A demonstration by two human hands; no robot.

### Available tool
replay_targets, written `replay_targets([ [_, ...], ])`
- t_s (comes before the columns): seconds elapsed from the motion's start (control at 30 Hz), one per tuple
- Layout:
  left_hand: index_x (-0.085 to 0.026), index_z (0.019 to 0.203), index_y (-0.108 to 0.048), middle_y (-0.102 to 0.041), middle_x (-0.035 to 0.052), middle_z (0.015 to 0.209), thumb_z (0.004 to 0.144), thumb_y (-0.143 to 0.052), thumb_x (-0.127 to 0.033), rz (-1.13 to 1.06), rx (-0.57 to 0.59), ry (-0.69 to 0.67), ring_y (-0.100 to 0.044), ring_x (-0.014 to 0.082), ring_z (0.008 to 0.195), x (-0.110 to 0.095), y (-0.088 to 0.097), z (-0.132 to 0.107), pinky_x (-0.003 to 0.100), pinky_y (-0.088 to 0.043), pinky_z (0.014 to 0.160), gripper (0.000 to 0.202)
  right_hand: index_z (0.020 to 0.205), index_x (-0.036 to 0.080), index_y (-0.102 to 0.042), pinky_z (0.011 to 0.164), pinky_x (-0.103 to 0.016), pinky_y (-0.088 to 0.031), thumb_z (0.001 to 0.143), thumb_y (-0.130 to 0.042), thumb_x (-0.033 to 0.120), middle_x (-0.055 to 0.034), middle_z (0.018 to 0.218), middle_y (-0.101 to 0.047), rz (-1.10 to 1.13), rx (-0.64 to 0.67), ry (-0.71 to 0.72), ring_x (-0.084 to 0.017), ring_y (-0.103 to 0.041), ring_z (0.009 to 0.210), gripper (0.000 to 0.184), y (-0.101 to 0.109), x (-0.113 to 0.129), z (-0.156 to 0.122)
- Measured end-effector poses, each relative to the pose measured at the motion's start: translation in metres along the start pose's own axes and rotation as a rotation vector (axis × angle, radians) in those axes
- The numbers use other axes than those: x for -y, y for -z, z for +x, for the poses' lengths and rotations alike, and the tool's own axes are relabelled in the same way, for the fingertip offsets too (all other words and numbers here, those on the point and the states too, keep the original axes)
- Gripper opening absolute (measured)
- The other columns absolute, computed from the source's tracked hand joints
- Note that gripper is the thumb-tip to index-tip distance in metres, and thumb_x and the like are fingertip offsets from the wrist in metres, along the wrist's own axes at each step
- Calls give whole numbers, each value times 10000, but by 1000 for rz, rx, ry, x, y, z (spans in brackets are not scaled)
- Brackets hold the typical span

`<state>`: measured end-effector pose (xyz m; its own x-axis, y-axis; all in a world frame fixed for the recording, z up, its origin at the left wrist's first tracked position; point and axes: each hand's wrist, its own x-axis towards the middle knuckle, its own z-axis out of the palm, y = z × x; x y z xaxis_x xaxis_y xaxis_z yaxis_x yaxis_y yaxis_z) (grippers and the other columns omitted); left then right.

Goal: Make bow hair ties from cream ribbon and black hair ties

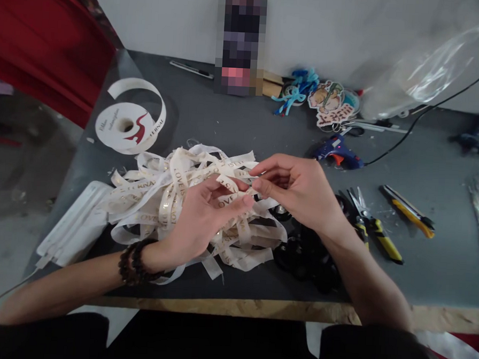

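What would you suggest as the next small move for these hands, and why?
I'd probably use the right hand to gently straighten the printed ribbon, with the left hand steadying it: it curls between the left thumb and fingers, the right fingertips are close beside it, and loose strips cross beneath.

Left hand (197,217): holds printed ribbon (227,202)
Right hand (303,191): at same ribbon
Spool (110,129): bench (234,123), left side
Glue gun (332,150): blue, beyond right hand
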<state>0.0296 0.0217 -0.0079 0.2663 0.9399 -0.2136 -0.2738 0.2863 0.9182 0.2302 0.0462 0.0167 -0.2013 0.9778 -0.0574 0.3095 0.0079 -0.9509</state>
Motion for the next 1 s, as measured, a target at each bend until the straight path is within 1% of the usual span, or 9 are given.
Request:
replay_targets([
  [0.13, -200, 825, -756, -747, -1, 828, 810, -927, -273, -21, -98, 2, -703, 132, 786, 2, 3, 3, 263, -587, 750, 187, 1107, 199, -790, 738, -319, -636, 858, -866, 478, -49, 945, -819, 94, -1, -4, -183, -779, 782, 382, 1, -1, 0],
  [0.2, -201, 808, -739, -745, -6, 803, 800, -935, -270, -28, -163, -28, -711, 133, 773, 4, 5, 4, 272, -596, 754, 208, 1138, 211, -790, 771, -330, -645, 848, -879, 467, -52, 1010, -826, 76, 14, 1, -186, -787, 809, 396, 3, -3, 1],
  [0.27, -201, 814, -727, -752, -1, 827, 803, -932, -256, -5, -189, -79, -720, 136, 802, 6, 6, 4, 280, -602, 782, 212, 1102, 212, -805, 791, -334, -644, 832, -897, 443, -51, 1013, -831, 48, 19, -1, -195, -790, 843, 368, 4, -5, 1],
  [0.43, -199, 856, -695, -778, 14, 940, 824, -899, -176, 115, -107, -202, -748, 147, 912, 7, 7, 6, 289, -615, 868, 207, 978, 196, -821, 727, -317, -618, 844, -891, 390, -40, 915, -831, 77, -38, 6, -189, -776, 801, 246, -3, -1, -3],
  [0.67, -193, 894, -676, -717, 0, 865, 863, -852, -207, 325, -31, -191, -728, 147, 827, 3, 9, 10, 290, -616, 800, 180, 961, 205, -822, 596, -277, -536, 822, -907, 389, -34, 861, -826, 24, -93, 8, -183, -765, 741, 246, -12, 1, -7],
  [0.77, -206, 999, -699, -737, 31, 999, 840, -864, -221, 432, 41, -185, -726, 192, 951, -4, 9, 8, 352, -610, 895, 231, 959, 201, -814, 559, -270, -498, 831, -897, 409, -29, 839, -817, 27, -121, 20, -170, -747, 703, 257, -12, 2, -7],
  [0.87, -241, 1229, -681, -717, 75, 1278, 824, -889, -290, 533, 117, -150, -690, 251, 1159, -10, 8, 5, 420, -557, 1045, 458, 984, 199, -803, 594, -278, -508, 860, -871, 420, -31, 862, -818, -33, -139, 31, -168, -747, 722, 262, -13, 3, -5],
  [0.93, -245, 1283, -665, -698, 92, 1349, 901, -829, -375, 499, 123, -131, -677, 258, 1205, -12, 8, 4, 422, -534, 1076, 436, 1006, 209, -797, 638, -292, -526, 874, -858, 430, -25, 860, -818, -98, -142, 44, -171, -747, 735, 265, -12, 3, -4],
  [1.0, -229, 1237, -690, -722, 97, 1288, 1000, -712, -426, 418, 103, -131, -688, 242, 1175, -10, 9, 4, 391, -533, 1052, 309, 1034, 225, -793, 667, -308, -534, 879, -851, 453, -19, 852, -820, -133, -133, 55, -175, -745, 735, 281, -12, 2, -4],
])
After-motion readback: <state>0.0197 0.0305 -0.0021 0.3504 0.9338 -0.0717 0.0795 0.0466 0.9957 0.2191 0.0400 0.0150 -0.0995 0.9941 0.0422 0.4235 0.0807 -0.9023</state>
